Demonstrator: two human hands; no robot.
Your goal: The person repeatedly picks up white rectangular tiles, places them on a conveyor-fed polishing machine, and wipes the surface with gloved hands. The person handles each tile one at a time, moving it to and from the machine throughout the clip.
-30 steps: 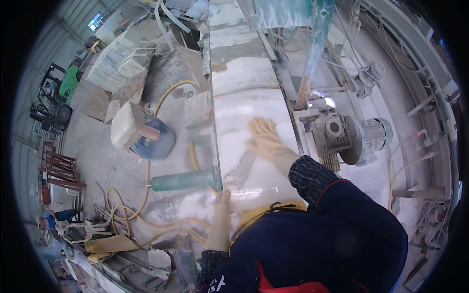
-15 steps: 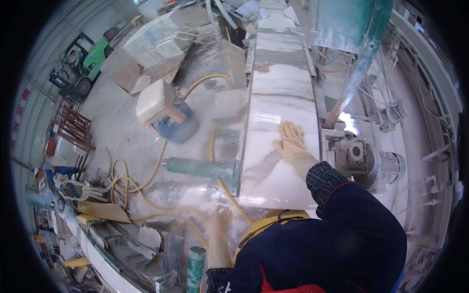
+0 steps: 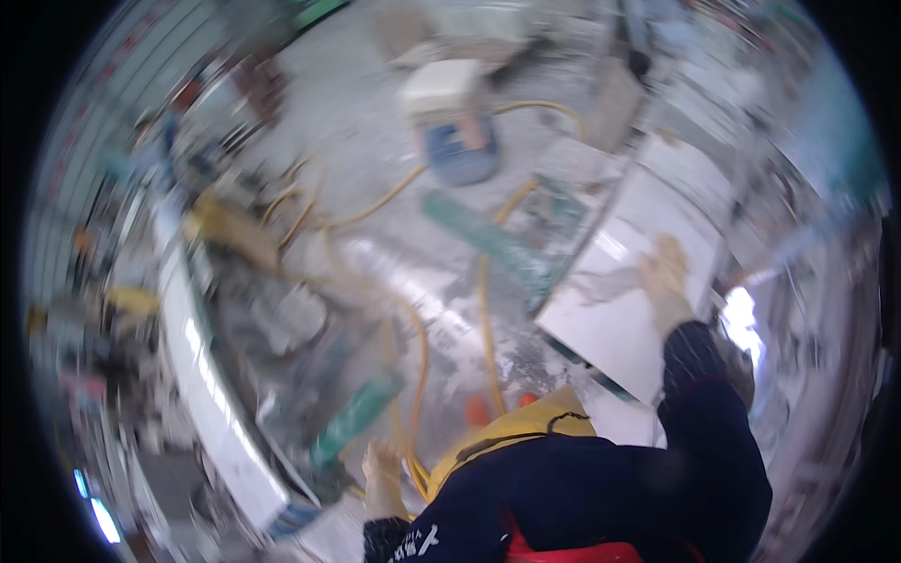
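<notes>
My right hand [image 3: 666,281], in a pale yellow rubber glove, lies on a glossy white stone slab [image 3: 601,314] with grey veins. Its fingers stretch forward across the surface, though motion softens their outline. The slab rests on a long line that runs away to the far right. My left hand [image 3: 382,474], gloved the same way, hangs low beside my yellow apron [image 3: 526,432]. It appears loosely open and holds nothing that I can see. Just beyond it is a green roller [image 3: 357,422], tilted in the view.
Yellow hose [image 3: 486,319] winds over the dusty, wet floor. Another green roller [image 3: 488,235] juts out left of the slab. A blue drum [image 3: 460,155] stands farther off, with a whitish block-shaped thing on top. Blurred stone scraps [image 3: 291,319] lie by a long white edge [image 3: 206,347] at left.
My view has swung left, so the slab and rollers appear turned and farther right. My right hand remains on the slab; my left still hangs low. The picture is more blurred.
</notes>
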